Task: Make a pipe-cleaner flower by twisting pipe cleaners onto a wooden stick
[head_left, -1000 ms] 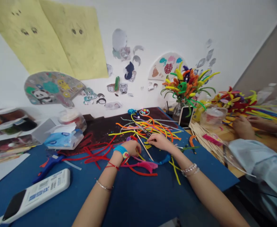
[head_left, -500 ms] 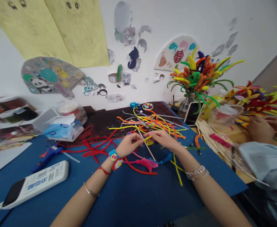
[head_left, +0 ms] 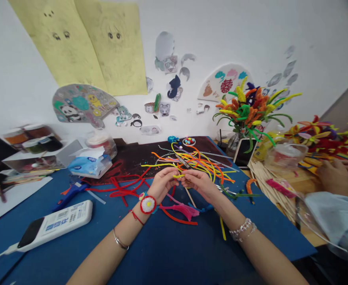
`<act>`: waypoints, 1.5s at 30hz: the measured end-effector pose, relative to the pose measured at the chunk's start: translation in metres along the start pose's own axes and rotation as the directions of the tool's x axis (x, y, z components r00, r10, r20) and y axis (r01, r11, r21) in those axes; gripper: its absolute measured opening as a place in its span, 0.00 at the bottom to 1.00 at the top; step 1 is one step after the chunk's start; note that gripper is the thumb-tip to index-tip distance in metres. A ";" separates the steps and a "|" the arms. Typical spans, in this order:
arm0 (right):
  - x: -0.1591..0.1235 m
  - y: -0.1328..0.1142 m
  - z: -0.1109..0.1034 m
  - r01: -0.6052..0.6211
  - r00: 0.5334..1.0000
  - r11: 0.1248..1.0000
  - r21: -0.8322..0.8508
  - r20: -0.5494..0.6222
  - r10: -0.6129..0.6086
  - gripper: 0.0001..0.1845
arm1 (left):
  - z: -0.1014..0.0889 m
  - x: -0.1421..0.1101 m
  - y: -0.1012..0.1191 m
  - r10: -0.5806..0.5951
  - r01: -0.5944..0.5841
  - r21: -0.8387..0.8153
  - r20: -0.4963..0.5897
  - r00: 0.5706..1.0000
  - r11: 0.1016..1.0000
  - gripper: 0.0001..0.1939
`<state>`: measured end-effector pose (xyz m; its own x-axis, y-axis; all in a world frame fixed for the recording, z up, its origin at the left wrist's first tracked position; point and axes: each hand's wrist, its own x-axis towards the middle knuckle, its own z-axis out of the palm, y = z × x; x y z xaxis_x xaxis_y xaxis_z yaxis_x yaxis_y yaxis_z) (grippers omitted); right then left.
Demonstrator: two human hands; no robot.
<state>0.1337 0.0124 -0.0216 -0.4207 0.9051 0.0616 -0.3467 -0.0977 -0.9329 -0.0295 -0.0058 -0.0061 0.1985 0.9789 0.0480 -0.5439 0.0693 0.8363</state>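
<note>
My left hand (head_left: 165, 184) and my right hand (head_left: 198, 184) meet above the blue table mat, fingertips pinched close together. Between them is a short piece of yellow pipe cleaner (head_left: 178, 176), and both hands grip it. Below my hands, a thin wooden stick (head_left: 190, 196) lies on the mat, partly hidden. Close to my left wrist rests a bundle of pink pipe cleaners (head_left: 187, 211). Red pipe cleaners (head_left: 123, 186) spread out to the left. Beyond my fingers is a loose pile of yellow and orange pipe cleaners (head_left: 203, 160), with scissors (head_left: 182, 160) lying among them.
A blue glue gun (head_left: 69, 196), a white power bank (head_left: 58, 221) and a tissue pack (head_left: 87, 164) are on the left. At right stand a vase of pipe-cleaner flowers (head_left: 248, 107) and a phone (head_left: 243, 153). Another person's hands (head_left: 333, 176) work at far right, near wooden sticks (head_left: 276, 192).
My hands have drawn closer together, and both now pinch the yellow pipe cleaner. My left wrist has turned, showing a red-and-white flower on its band. The camera view has tilted up and shifted left.
</note>
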 end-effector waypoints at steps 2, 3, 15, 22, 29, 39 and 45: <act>0.000 0.000 0.002 0.006 0.999 1.000 0.006 -0.036 -0.006 0.12 | -0.002 -0.002 -0.001 -0.003 0.003 -0.020 -0.002 1.000 1.000 0.09; 0.000 0.000 0.003 0.010 0.998 1.000 0.011 -0.056 -0.009 0.11 | -0.003 -0.004 -0.003 -0.006 0.005 -0.031 -0.006 1.000 0.999 0.10; -0.010 0.008 0.015 0.372 0.893 0.714 -0.593 0.018 -0.450 0.09 | -0.011 -0.007 -0.012 0.001 -0.022 -0.170 -0.124 0.992 0.985 0.09; -0.015 0.008 0.018 0.565 0.789 0.444 -0.695 0.300 -0.536 0.09 | -0.010 -0.011 -0.015 -0.075 0.059 -0.125 -0.128 0.989 0.990 0.09; -0.012 0.001 0.020 0.440 0.883 0.726 -0.529 0.108 -0.457 0.04 | -0.010 -0.011 -0.011 -0.062 0.058 -0.105 -0.036 0.997 0.993 0.10; -0.005 0.011 0.015 0.119 0.993 0.988 -0.095 0.000 -0.120 0.07 | -0.005 -0.015 -0.011 -0.023 0.021 0.031 0.062 0.998 0.999 0.12; -0.004 0.014 0.014 0.110 0.991 0.991 -0.079 -0.071 -0.116 0.09 | -0.014 -0.009 -0.011 0.022 -0.018 0.191 -0.018 1.000 0.981 0.10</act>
<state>0.1188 0.0016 -0.0296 -0.3172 0.9374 0.1440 -0.3241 0.0356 -0.9454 -0.0364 -0.0130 -0.0233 0.1722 0.9834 0.0569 -0.3813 0.0132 0.9243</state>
